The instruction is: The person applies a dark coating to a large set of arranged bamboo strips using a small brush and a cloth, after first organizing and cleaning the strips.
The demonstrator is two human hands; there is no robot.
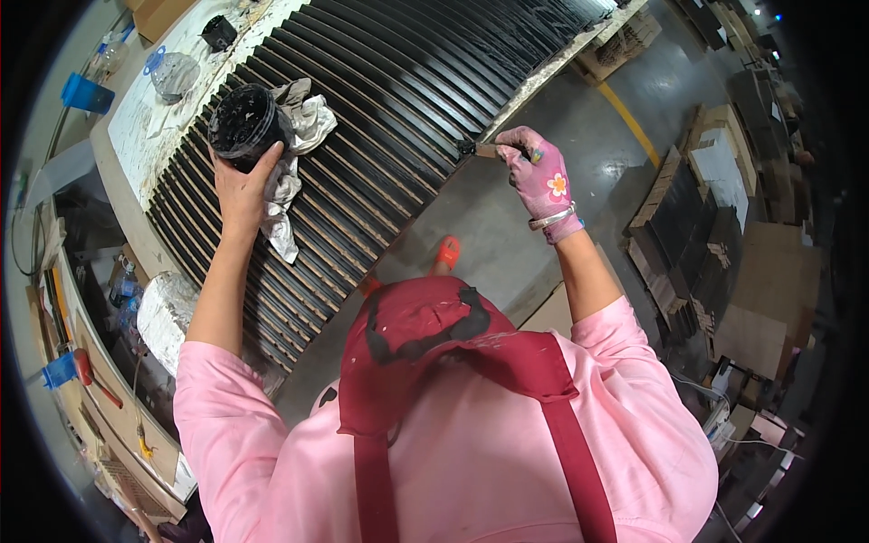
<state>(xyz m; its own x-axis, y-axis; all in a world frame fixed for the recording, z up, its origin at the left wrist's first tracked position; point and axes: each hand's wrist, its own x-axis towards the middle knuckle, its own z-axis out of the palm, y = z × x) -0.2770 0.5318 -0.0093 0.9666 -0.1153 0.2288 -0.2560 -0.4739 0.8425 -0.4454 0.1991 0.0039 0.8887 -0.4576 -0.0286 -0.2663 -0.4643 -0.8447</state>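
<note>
Bare, my left hand [240, 185] is wrapped round a black-smeared tub [243, 127] with dark paint inside, held over the table. A crumpled whitish rag [310, 125] lies beside and below the tub, across the strips. My right hand [534, 172], in a pink glove with a flower print, closes on the handle of a paintbrush [480, 149]. The brush's black bristles meet the near right ends of the dark strips [362, 118]. These long black strips lie side by side in a row, with lighter edges showing between several of them.
A clear plastic bottle [172, 74], a small black cup [218, 33] and a blue container [87, 93] stand at the upper left. Stacked boards [688, 235] and cardboard sheets [765, 290] are on the floor to the right. Below the table edge is grey floor with a yellow line [634, 125].
</note>
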